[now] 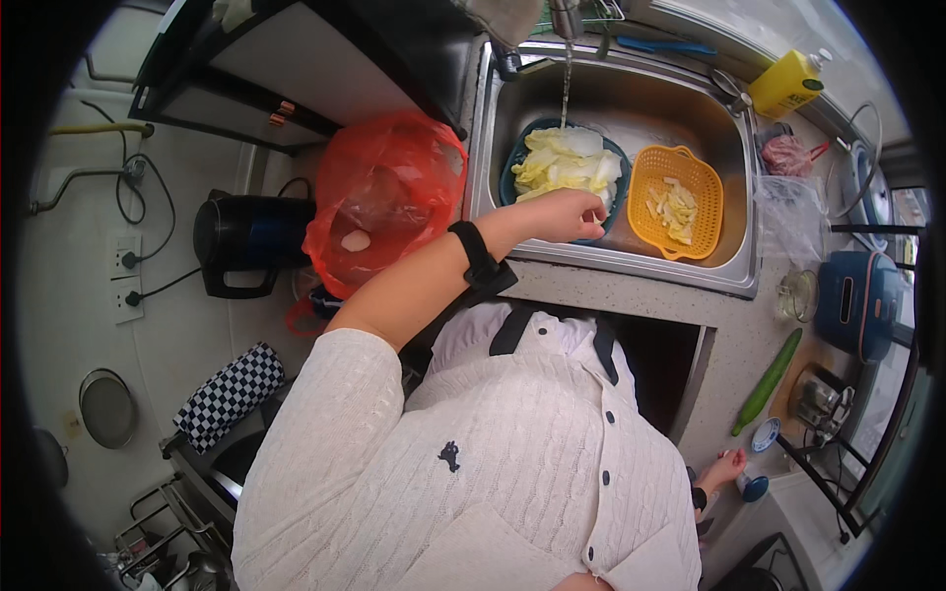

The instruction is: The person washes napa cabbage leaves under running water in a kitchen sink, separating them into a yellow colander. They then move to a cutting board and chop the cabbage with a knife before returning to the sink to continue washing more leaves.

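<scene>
My left hand, with a black strap on its wrist, is at the near edge of a dark teal basin in the sink. Its fingers are bent, and whether they hold something does not show. Pale yellow-green cabbage leaves fill the basin, and a thin stream of water runs onto them from the faucet. Beside the basin, in the stainless steel sink, is a yellow plastic colander with small pale cut vegetable pieces. My right hand is out of view.
Left of the sink lie a red plastic bag and a black electric kettle. A yellow bottle stands behind the sink. Along the right counter are a cucumber, a blue appliance and another person's hand.
</scene>
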Demonstrator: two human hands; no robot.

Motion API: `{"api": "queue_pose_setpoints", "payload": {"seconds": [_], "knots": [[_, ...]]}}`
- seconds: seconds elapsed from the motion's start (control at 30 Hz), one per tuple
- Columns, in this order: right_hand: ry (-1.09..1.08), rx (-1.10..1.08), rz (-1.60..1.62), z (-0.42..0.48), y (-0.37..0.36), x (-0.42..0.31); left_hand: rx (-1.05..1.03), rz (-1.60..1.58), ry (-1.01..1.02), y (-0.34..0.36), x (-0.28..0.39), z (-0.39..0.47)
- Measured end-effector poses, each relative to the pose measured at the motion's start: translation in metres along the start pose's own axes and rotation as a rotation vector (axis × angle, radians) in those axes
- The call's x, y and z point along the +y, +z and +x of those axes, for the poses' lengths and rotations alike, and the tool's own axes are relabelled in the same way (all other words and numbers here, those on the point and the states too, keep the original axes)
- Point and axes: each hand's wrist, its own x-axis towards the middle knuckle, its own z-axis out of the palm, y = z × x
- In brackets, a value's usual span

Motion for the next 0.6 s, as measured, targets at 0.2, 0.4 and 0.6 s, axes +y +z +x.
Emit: {"api": "queue_pose_setpoints", "payload": {"seconds": [0.2,0.4,0.6], "knots": [[-0.380,-1.225,0.387,-0.222,0.297,-0.291,0.095,0.048,0.041,0.016,-0.047,-0.032],[-0.643,-1.932,0.014,-0.410,0.409,-0.361,0.218,-0.072,0.079,0.020,-0.081,-0.084],[-0.407,-1.776,-0.152,-0.358,0.463,-0.321,0.227,-0.241,-0.149,0.012,-0.092,-0.105]]}}
